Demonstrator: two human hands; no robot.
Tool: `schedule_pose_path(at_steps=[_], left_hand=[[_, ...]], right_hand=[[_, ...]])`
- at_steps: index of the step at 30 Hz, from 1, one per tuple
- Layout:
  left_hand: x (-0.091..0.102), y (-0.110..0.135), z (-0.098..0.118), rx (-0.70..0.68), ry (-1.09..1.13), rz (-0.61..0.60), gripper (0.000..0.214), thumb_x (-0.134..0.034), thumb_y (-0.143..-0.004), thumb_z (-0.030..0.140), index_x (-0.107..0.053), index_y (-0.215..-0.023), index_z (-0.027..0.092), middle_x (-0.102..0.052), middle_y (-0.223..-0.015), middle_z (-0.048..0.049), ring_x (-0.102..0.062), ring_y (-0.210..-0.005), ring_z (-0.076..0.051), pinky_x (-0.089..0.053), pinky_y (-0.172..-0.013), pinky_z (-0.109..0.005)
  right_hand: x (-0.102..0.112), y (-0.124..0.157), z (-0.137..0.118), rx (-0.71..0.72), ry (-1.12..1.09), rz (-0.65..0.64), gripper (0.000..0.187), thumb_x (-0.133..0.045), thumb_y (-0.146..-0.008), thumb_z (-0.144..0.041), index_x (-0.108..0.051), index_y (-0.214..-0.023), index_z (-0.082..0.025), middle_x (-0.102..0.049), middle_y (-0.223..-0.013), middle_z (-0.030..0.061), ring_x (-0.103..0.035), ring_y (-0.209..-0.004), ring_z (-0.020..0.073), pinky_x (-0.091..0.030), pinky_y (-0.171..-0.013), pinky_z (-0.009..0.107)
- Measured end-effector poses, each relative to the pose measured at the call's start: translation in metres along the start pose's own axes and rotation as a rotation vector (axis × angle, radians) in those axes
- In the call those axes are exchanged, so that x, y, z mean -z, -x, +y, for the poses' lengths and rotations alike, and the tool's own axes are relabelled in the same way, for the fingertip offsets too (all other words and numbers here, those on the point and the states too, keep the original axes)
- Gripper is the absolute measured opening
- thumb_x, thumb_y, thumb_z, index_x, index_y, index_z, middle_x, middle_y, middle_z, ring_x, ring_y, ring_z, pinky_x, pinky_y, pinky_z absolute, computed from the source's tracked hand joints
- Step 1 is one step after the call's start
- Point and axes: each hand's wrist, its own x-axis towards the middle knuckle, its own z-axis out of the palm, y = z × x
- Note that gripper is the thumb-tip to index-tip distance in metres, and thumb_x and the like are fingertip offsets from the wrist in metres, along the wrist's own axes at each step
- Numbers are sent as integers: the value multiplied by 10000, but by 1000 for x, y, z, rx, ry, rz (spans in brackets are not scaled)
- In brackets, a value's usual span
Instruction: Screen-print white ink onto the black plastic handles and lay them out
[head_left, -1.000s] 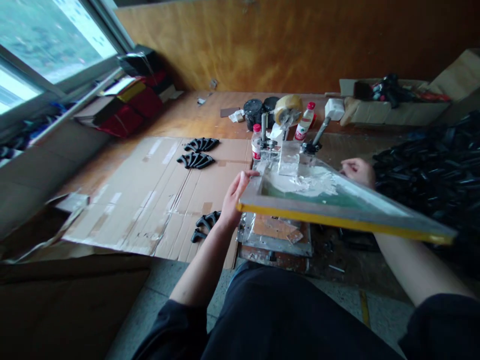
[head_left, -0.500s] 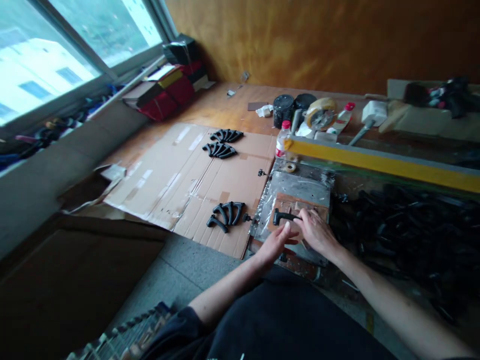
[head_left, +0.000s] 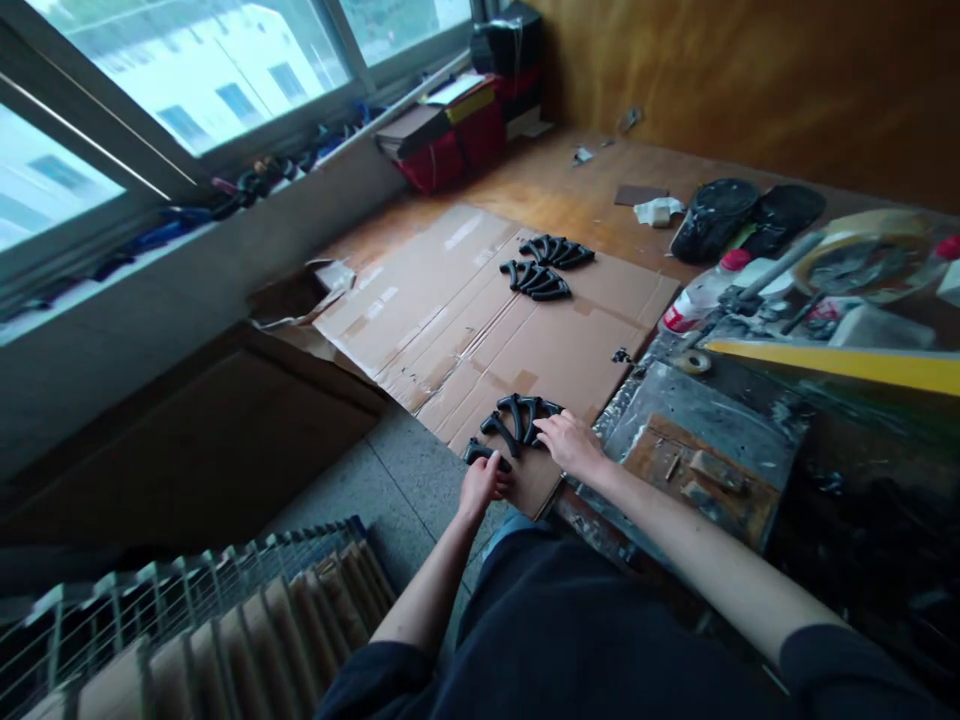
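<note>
My left hand (head_left: 484, 486) is closed on a black curved handle (head_left: 475, 452) at the near edge of the flattened cardboard (head_left: 570, 355). Just beyond it, several similar handles (head_left: 504, 436) lie fanned out side by side. My right hand (head_left: 571, 443) is at the right side of this fan, its fingers stretched over the nearest handles and seeming to touch them; it covers part of the rightmost ones. Two more fanned groups of black handles (head_left: 536, 280) lie farther back on the cardboard.
To the right, a metal plate (head_left: 675, 395) carries a stained wooden board (head_left: 652, 455). Beyond are a tape roll (head_left: 694, 362), a red-capped bottle (head_left: 701, 295) and a yellow-edged bar (head_left: 840, 365). A dark pile (head_left: 885, 560) sits at right; a wire rack (head_left: 217, 600) at lower left.
Both hands have moved left from the wooden board to the near fan on the cardboard. The handle from the board is now in my left hand beside the fan. The view has turned left.
</note>
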Motion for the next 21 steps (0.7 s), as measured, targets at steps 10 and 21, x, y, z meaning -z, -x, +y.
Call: schedule_pose_path(at_steps=[10,21], left_hand=[[25,-46,53,-98,-619,177,676,-351,-812,754,-624,-929,146,-720,-967,-211,-677,-981,-341,-497,-819,-402],[39,-63,85,-154,-959,248,719,-357,-818,738,-643,-1029,112,-706,-1020,-224,-673,-976,-347,-493,-791,-401]], right_hand=[[-21,-52,-24,-64,97,-116,314,-463,-957,-347,-643,-1145,-171,-671,-1011,131,-526,-1026,260,-419,-834,342],[-14,-31,-5,-202,156,-127,305,-431,-970,-395,-687,-1050,-252,-709,-886,80,-607,-930,231,-400,-801,330]])
